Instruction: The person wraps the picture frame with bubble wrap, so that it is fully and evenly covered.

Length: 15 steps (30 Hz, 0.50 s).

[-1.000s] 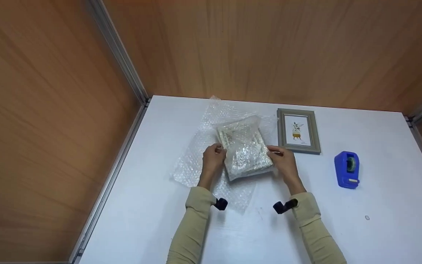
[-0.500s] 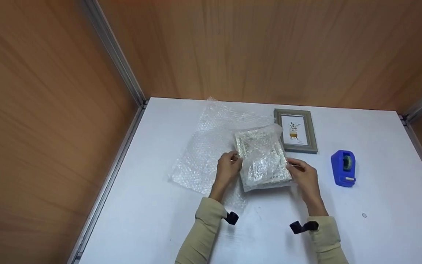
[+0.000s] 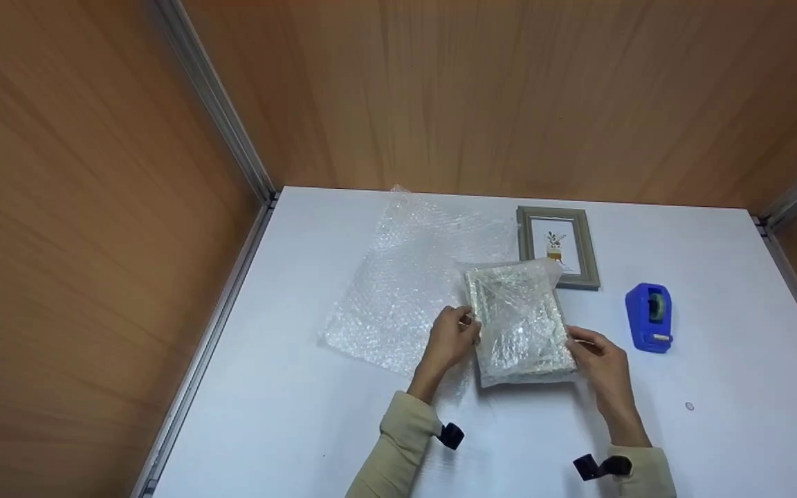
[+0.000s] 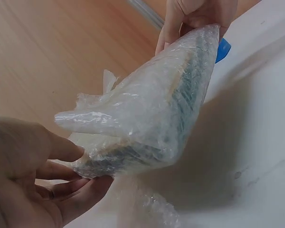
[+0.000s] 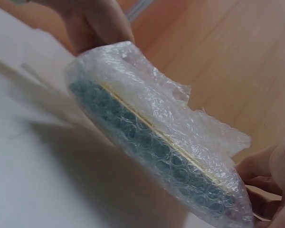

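Note:
A bubble-wrapped picture frame (image 3: 519,321) is held up above the white table between both hands, with a shadow beneath it. My left hand (image 3: 455,339) pinches its left side between thumb and fingers. On the opposite side my right hand (image 3: 600,360) grips the edge. Through the wrap, the right wrist view shows the dark greenish side of the parcel (image 5: 152,142) with a thin golden line along it. A loose flap of plastic stands out from its top in both wrist views. Behind and left of it, a flat sheet of bubble wrap (image 3: 398,290) lies on the table.
A grey-green picture frame (image 3: 582,242) with a plant print lies at the back, its lower left part covered by the parcel in the head view. To the right stands a blue tape dispenser (image 3: 649,318). Wooden panels (image 3: 474,90) rise behind and at the sides.
Both hands have carried the wrapped frame rightward and toward the body, off the loose bubble wrap sheet, uncovering more of it. The parcel now overlaps the other frame's lower corner in view.

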Available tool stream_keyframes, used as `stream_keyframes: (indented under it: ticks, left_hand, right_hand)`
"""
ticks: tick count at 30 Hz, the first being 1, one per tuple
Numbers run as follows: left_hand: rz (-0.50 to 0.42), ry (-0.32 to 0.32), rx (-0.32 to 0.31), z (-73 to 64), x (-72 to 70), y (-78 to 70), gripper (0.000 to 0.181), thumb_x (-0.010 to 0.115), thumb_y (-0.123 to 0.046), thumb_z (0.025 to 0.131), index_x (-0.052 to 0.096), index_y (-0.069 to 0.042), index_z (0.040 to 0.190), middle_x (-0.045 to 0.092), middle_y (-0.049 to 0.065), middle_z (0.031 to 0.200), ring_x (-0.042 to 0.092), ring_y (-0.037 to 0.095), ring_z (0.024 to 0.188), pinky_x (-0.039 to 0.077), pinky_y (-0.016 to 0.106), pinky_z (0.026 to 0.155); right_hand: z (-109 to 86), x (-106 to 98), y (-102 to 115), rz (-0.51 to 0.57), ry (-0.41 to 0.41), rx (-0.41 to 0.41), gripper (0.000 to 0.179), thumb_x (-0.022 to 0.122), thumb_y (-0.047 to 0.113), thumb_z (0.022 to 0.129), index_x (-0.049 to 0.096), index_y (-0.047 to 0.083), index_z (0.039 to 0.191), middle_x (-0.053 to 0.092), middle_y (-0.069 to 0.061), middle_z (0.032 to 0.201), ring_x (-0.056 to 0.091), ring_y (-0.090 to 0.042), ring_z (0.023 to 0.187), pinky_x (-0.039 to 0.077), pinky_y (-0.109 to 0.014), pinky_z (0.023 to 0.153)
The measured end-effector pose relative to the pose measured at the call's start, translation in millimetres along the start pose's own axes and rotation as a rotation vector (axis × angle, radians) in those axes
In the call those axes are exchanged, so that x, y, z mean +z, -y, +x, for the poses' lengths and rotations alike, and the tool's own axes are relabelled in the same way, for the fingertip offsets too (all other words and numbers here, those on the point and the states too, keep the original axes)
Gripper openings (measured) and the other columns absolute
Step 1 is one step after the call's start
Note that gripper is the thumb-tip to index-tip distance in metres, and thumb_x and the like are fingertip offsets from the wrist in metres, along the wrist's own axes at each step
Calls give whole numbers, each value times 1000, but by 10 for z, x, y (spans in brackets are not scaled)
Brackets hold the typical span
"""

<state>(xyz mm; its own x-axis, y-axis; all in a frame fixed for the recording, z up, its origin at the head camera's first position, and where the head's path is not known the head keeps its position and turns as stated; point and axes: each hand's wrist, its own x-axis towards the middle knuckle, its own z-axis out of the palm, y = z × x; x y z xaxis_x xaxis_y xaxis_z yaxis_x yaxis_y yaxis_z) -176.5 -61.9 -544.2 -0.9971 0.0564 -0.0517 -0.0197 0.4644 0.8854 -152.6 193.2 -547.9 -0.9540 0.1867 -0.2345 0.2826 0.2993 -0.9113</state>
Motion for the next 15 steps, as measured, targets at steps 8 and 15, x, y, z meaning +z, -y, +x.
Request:
stream_keyframes:
  ticks: [8,15]
  left_hand:
    - [47,86,17,-62,138,-30,40,58,-10,92,56,6,128,57,14,100,66,17,87,52,18,66]
    - [123,113,53,-70,307,-99,37,57,-12,92,60,-1,127,59,10,99,63,17,89,51,21,73]
  right_hand:
    - [-107,-149,-161,61,-17,40,43,68,24,90,60,4,127,62,16,103,58,2,92,49,-13,78]
    - [-193,-312,-275,79,-50,97,44,67,23,90,58,3,129,61,25,96,57,5,91,49,-12,77]
